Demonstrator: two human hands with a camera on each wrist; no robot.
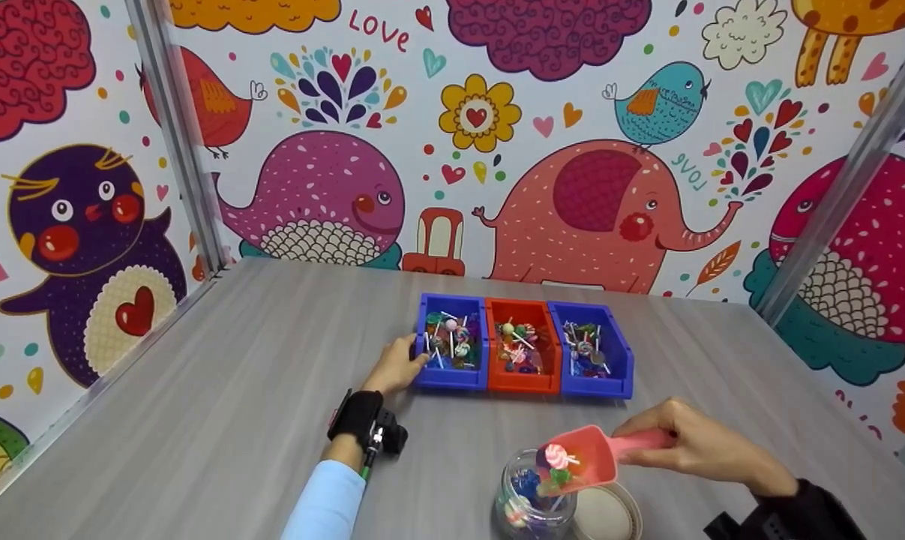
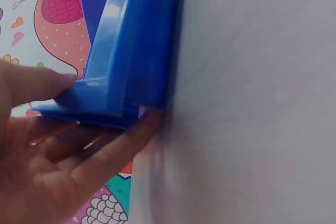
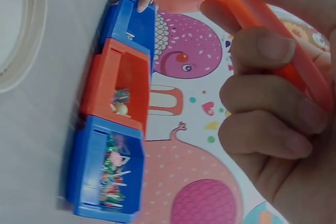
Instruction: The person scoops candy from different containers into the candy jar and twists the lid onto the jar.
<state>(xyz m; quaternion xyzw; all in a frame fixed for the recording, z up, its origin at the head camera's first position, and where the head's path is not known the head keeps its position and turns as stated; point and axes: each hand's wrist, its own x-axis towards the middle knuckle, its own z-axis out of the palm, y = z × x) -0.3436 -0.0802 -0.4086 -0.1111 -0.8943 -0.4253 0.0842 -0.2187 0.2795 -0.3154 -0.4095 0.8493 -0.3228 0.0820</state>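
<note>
My right hand grips the handle of a pink-orange scoop, its fingers curled round it in the right wrist view. The scoop tilts down to the left over the mouth of a clear jar. A pink-and-white swirl lollipop and a green candy lie at the scoop's front. Wrapped candies show inside the jar. At the left blue bin, my left hand holds the side wall; the left wrist view shows the thumb on the rim and fingers against the outside. Lollipops fill that bin's floor.
A red bin and another blue bin, both with lollipops, stand joined in a row with the first. A round cream lid lies right of the jar. Cartoon-printed walls enclose the grey table.
</note>
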